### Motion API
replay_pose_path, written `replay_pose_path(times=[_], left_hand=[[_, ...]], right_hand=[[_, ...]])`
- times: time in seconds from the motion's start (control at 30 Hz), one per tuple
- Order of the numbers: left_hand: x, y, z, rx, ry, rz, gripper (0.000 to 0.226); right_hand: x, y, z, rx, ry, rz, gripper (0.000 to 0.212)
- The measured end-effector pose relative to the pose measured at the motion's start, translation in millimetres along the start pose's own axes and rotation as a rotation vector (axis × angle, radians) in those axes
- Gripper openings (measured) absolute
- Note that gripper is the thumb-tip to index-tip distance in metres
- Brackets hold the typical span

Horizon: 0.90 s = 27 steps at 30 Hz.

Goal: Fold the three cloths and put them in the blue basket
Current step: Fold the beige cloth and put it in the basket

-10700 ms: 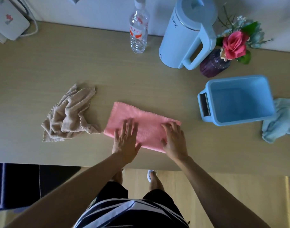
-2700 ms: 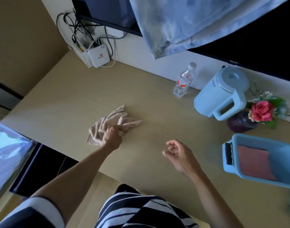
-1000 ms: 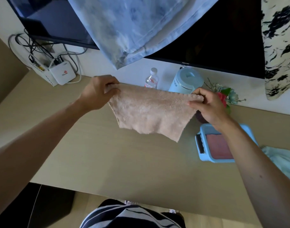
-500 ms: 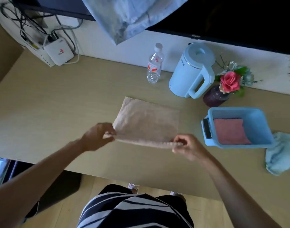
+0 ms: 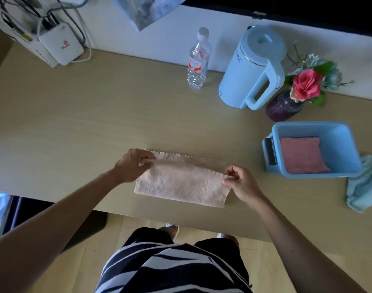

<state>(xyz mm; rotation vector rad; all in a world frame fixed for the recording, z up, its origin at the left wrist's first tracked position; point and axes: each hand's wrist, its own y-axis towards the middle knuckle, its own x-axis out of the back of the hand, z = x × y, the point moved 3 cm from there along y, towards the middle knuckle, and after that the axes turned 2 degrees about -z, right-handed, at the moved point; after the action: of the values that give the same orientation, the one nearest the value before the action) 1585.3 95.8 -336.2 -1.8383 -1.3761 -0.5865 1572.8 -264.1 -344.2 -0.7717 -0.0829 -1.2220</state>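
Pale wooden table (image 5: 75, 123) is stretching out before us. Close to its near edge, well left of the blue basket (image 5: 275, 132), we are setting the beige cloth (image 5: 181, 185) down doubled. Half a second ago it was lying open, held by its near edge. Now our left hand (image 5: 134, 164) and right hand (image 5: 242, 182) are each pinching a corner of the top layer, thumb against curled fingers, drawing it toward the far edge. We are judging the first fold nearly made, with another to follow. The fold is sitting close to the table's lip, while bare wood toward the basket is leaving room to move. Inside the basket the pink cloth (image 5: 301, 155) is lying folded. The light-blue cloth (image 5: 364, 187) is waiting crumpled against the basket's right side. Behind the basket, the vase (image 5: 284, 105) and kettle (image 5: 252, 68) are standing well clear.
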Motion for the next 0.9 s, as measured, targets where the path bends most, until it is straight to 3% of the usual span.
replay_pose_path(times=[0.5,0.57,0.7,0.9], left_hand=[[-13.6,17.8,20.5,0.11,-0.026,-0.111,0.028],[-17.6,16.4,27.0,0.172,-0.058,-0.123,0.043],[-28.6,12.1,33.7,0.277,-0.11,-0.135,0.069],[-34.8,0.6,38.6,0.357,-0.262,-0.177,0.056]], right_hand=[[-10.5,52.4,-3.6,-0.067,-0.01,-0.189,0.01],[-13.8,53.6,-5.1,-0.091,0.002,-0.215,0.016],[-20.9,47.5,-4.9,-0.156,-0.032,-0.178,0.049],[-22.0,42.3,2.7,-0.165,-0.095,-0.214,0.06]])
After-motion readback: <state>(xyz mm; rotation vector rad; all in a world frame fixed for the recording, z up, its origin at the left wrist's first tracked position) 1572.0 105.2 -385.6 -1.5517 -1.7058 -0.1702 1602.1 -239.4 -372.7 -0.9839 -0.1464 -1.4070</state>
